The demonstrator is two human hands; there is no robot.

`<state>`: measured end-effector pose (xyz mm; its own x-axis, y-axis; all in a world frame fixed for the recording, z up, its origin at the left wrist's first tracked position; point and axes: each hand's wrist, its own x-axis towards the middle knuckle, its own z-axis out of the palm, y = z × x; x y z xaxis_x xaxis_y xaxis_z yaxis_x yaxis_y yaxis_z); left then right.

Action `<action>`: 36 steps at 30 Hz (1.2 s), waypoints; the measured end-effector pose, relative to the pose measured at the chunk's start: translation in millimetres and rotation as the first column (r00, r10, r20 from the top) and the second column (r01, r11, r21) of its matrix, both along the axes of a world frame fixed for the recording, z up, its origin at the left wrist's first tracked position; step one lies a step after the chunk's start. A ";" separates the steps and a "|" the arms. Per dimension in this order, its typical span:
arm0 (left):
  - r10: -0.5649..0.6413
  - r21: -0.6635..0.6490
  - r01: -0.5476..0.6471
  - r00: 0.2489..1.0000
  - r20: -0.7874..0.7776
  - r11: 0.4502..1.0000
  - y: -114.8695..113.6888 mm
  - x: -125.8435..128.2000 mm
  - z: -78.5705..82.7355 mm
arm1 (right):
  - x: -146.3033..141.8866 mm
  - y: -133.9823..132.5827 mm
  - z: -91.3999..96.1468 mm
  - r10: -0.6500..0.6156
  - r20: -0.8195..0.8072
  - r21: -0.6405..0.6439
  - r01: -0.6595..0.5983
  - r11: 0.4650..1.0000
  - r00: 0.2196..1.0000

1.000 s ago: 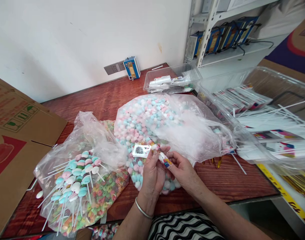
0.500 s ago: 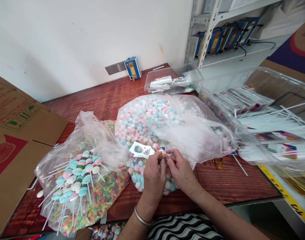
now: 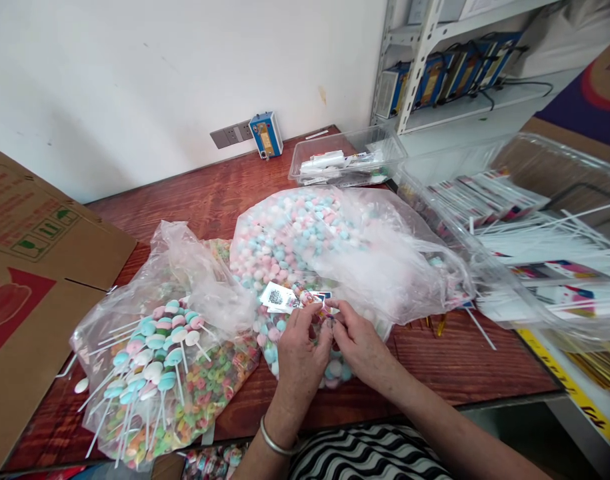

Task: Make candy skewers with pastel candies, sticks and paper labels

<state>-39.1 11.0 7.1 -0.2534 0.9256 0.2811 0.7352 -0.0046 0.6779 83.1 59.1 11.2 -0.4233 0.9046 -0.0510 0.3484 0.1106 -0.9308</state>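
Many lollipops [image 3: 155, 353] look assembled atop the left bag [image 3: 177, 247], while plenty of loose candies [image 3: 267, 243] wait in the middle bag [image 3: 389, 267]. Over its near side, my left hand [image 3: 303, 343] and right hand [image 3: 363, 339] pinch a colourful wrapper [image 3: 303, 295] together; they hide its end, so I judge it part-done, though I can't be sure.

Reddish-brown wood-grain worktop [image 3: 465, 363] under bulging clear bags.
Directly on it lie a bag of ring-shaped candies [image 3: 225, 368] and, beside it, a bag of pastel candies [image 3: 272, 250]; a loose white oval candy [image 3: 81, 385] sits near the left end, a clear plastic tray [image 3: 297, 171] and a blue-and-white box [image 3: 266, 136] at the back, a thin white stick [image 3: 481, 329] at the right.
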 end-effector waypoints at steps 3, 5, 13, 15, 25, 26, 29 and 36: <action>0.048 -0.044 -0.050 0.998 -0.027 0.998 -1.8 -0.9 -1.8 | 0.7 -1.3 1.7 0.033 -0.004 -0.030 -0.033 0.999 0.999; 0.097 -0.033 -0.098 0.995 -0.014 0.995 -2.3 0.5 -5.9 | 0.8 -1.5 0.2 0.037 -0.018 -0.045 -0.037 0.998 0.999; 0.105 0.079 -0.110 0.993 0.056 0.991 -2.6 5.9 -15.0 | -2.0 8.1 -8.8 0.079 0.095 -0.004 -0.079 0.997 0.992; 0.089 0.120 -0.091 0.996 0.025 0.989 -2.7 4.5 -15.0 | -3.2 10.4 -6.6 0.113 0.154 0.037 -0.120 0.992 0.982; -0.091 0.235 0.073 0.994 0.067 0.969 -3.0 0.6 -13.9 | 1.0 29.0 11.9 0.328 0.336 0.011 -0.352 0.936 0.883; -0.105 0.232 0.083 0.991 0.084 0.969 -3.1 -0.3 -13.4 | 2.0 30.0 12.7 0.354 0.298 -0.004 -0.369 0.929 0.887; -0.140 0.221 0.111 0.983 0.118 0.969 -3.2 -3.9 -11.7 | 2.1 27.3 8.2 0.396 0.113 -0.115 -0.384 0.916 0.911; -0.293 0.183 0.271 0.951 0.103 0.945 -6.4 -4.2 -6.8 | 1.7 15.2 -18.1 0.306 -0.061 -0.166 -0.312 0.935 0.950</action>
<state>-43.3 4.6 0.3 -0.0322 0.9076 0.4186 0.5956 -0.3189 0.7373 84.8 74.4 -6.9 -0.6849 0.7074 -0.1745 0.2910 0.0460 -0.9556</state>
